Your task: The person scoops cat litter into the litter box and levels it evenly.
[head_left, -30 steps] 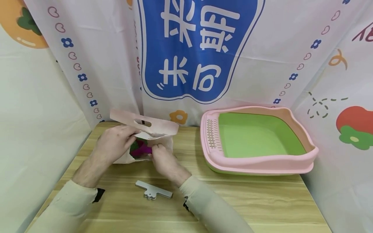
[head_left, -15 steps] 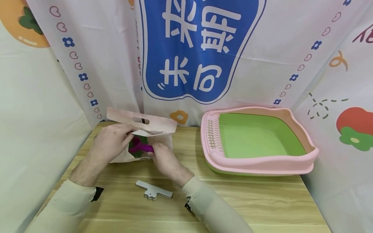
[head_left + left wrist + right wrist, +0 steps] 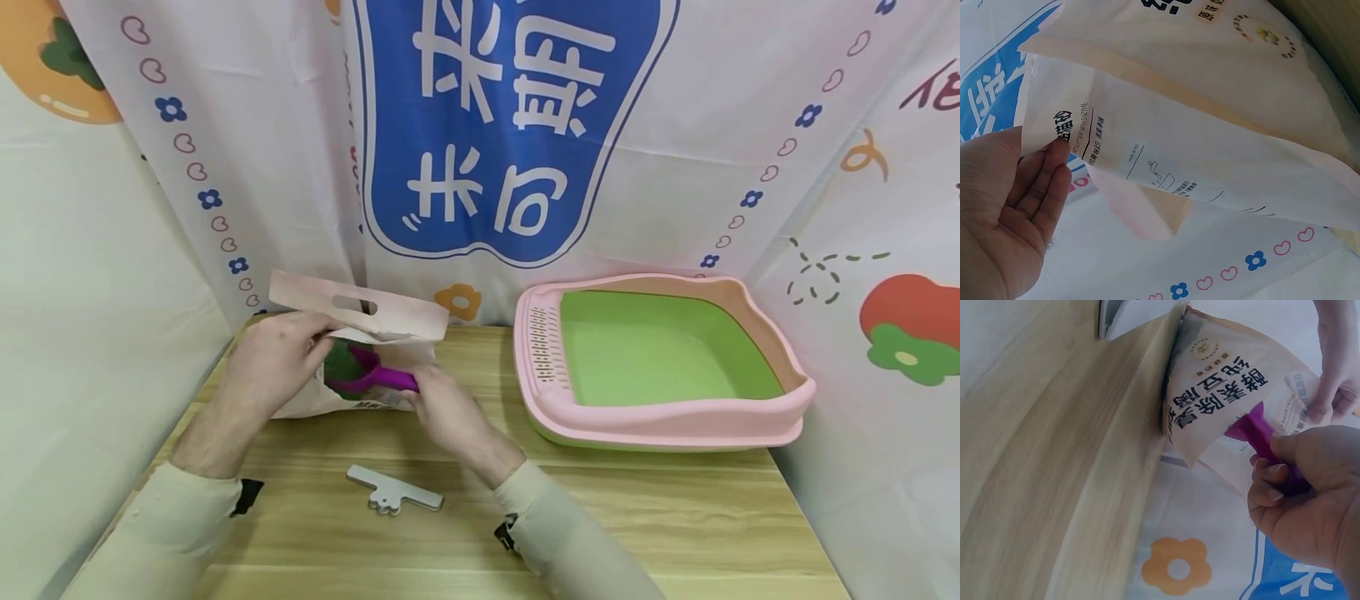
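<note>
A pale paper cat litter bag [image 3: 408,318] with a handle cutout stands at the back left of the table, its mouth open. My left hand [image 3: 273,358] pinches the edge of that mouth; in the left wrist view, the hand [image 3: 1010,206] has thumb and fingers on the printed side of the bag [image 3: 1210,131]. My right hand [image 3: 456,417] grips the handle of a purple scoop [image 3: 386,377]. The scoop's head is in the bag opening, beside dark green litter [image 3: 342,364]. In the right wrist view, fingers curl round the handle of the scoop [image 3: 1257,432].
A pink-rimmed green litter box [image 3: 660,425] stands at the right of the wooden table [image 3: 637,517]. Between my forearms lies a grey bag clip [image 3: 393,490]. Printed cloth [image 3: 300,150] hangs close behind the table and at both sides.
My right hand has drawn the scoop a little to the right, and more of its handle and head shows. My left hand and the bag's top edge have shifted slightly left.
</note>
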Demonstrator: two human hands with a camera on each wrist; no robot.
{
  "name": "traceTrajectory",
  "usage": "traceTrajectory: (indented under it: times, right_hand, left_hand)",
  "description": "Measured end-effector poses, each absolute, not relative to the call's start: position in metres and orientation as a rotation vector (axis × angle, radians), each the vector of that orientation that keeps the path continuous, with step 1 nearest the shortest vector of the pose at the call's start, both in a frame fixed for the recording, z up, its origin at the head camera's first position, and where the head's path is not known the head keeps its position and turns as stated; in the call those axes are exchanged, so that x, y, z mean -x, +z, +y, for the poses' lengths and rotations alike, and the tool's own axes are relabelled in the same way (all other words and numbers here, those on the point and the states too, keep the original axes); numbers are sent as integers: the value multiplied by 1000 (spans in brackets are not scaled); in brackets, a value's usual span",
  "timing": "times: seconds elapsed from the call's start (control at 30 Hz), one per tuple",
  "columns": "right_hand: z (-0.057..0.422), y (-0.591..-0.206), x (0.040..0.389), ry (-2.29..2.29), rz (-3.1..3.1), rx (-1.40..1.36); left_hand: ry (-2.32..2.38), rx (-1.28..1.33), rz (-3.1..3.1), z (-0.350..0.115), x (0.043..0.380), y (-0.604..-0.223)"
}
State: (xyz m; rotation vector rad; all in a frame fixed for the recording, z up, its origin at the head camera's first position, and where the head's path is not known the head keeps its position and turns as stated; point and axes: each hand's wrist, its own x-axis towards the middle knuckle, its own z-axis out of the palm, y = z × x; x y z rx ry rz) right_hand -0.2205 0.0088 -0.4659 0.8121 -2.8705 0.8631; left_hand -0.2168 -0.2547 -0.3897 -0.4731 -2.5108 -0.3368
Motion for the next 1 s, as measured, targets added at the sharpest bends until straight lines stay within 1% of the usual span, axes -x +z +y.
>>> traceTrajectory:
  times: [1.0]
  right_hand:
    - [66, -438, 195, 893, -2837, -786]
  left_hand:
    - [-398, 401, -2527, -264, 220, -383]
